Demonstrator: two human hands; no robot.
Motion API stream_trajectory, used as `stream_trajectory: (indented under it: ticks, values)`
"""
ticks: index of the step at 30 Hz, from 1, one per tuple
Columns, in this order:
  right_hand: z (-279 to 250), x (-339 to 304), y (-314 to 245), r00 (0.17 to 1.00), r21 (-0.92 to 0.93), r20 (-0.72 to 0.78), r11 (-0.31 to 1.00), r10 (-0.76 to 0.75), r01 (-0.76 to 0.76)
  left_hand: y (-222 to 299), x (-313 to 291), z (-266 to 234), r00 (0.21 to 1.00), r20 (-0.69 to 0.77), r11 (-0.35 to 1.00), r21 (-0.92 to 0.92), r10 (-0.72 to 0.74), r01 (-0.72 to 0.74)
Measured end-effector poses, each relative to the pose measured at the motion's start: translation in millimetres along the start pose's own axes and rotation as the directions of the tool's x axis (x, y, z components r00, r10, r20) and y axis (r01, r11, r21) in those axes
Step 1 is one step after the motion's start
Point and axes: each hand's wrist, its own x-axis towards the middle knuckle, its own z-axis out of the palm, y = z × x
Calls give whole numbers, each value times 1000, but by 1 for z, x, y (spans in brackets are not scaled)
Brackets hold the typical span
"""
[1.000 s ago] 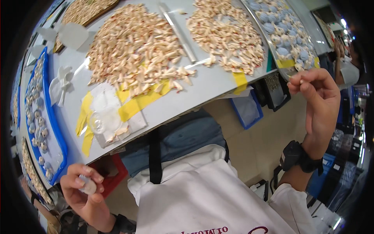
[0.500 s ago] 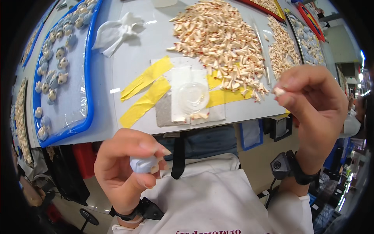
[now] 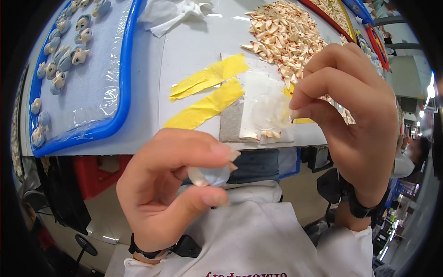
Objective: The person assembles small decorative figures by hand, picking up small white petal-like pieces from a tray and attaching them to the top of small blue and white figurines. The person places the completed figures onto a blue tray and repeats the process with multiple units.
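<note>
My left hand point(image 3: 159, 184) is closed around a small doll head point(image 3: 216, 176) with pale blue hair, held between thumb and fingers before the table edge. Thumb and fingertips of my right hand point(image 3: 362, 108) are pinched together at the right rim of a clear round dish point(image 3: 263, 112). A small cream piece with a red tip point(image 3: 292, 121) shows at those fingertips, mostly hidden. The dish sits on a white sheet over a grey board point(image 3: 232, 122). A few loose cream pieces point(image 3: 271, 134) lie at its near side.
A large heap of pointed cream pieces with red ends point(image 3: 286, 34) covers the table behind my right hand. On the left stands a blue-rimmed tray point(image 3: 124, 76) of doll heads point(image 3: 83, 36). Yellow tape strips point(image 3: 205, 110) and a crumpled white cloth point(image 3: 170, 14) lie between.
My right hand has come left and down from beside the heap to the dish. My left hand has moved right and turned the doll head. The view has shifted too.
</note>
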Motion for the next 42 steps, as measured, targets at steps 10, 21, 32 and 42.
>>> stream_trajectory:
  ticks: [10, 21, 32, 42]
  values:
    - [9, 5, -7, 994, -5, -113, 1000, 8, -9, 5, 9, 13, 992, 43, 969, -212, -121, 127]
    - [9, -46, -19, 990, 635, -50, 769, 132, -70, 9, 14, 14, 970, 217, 984, 111, 110, -136]
    - [30, -50, -30, 951, 357, -302, 933, 61, 53, 13, 3, 37, 940, 107, 776, 539, 323, -328]
    - [29, -46, -22, 947, 478, -281, 878, 157, -4, 10, 2, 31, 969, 84, 808, 539, 231, -239]
